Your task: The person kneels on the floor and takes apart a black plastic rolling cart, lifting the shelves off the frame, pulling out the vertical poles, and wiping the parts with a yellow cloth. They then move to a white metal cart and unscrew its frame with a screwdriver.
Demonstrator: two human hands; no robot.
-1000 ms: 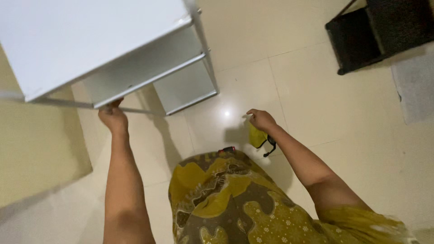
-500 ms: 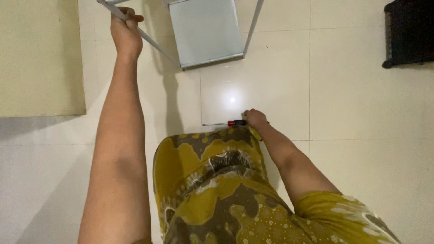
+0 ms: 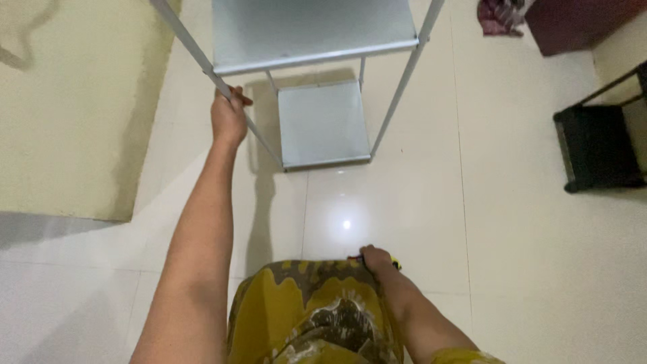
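Your left hand (image 3: 228,120) is stretched out far ahead of you, its fingers wrapped tight around the near-left leg (image 3: 222,85) of a white metal shelf rack (image 3: 313,30). That leg is a thin pale rod slanting down toward the rack's lower shelf (image 3: 323,123), a grey-white panel that sits just above the floor (image 3: 472,202). The upper shelf fills the far middle of the view, and the right front leg (image 3: 403,79) runs down from it to the lower shelf's near-right corner.

Your right hand (image 3: 375,258) is low and near, resting against the edge of your yellow patterned garment (image 3: 313,313). It is closed around a small tool (image 3: 395,263) of which only a yellow and red tip shows beside the knuckles; the rest is hidden, so you cannot tell exactly what kind it is.

The floor is glossy cream tile with a bright light spot between the rack and your right hand. A pale yellow mat (image 3: 74,108) lies to the left, well apart from the rack. A dark low stand (image 3: 596,155) sits at the right, and a reddish cloth (image 3: 499,15) lies in the far right corner.
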